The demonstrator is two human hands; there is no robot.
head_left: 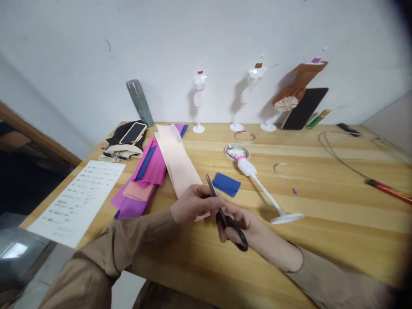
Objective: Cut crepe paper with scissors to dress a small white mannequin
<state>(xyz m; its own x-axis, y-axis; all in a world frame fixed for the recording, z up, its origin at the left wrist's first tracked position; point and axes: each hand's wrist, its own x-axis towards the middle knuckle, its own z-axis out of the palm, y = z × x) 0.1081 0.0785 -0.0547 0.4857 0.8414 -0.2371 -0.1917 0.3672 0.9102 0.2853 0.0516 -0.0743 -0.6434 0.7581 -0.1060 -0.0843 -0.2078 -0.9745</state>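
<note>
Near the table's front edge, my right hand (pixel 240 219) is closed round the black handles of a pair of scissors (pixel 237 235). The blades point up and away, close together. My left hand (pixel 195 201) is closed in a pinch, its thumb lying across the blades; what it pinches is hidden. Under the left hand lies a long peach paper strip (pixel 180 159). A folded blue piece (pixel 227 184) rests just beyond the blades. To its right, a small white dress form (pixel 247 166) with pink at its neck lies tipped over, its round base toward me.
Pink and purple sheets (pixel 151 171) and a written page (pixel 80 197) lie at left, near a phone (pixel 133 133) and a flask (pixel 140 103). Several dress forms stand along the wall, one in a brown dress (pixel 304 79) before a black tablet (pixel 305 109). A cable (pixel 341 156) crosses the right.
</note>
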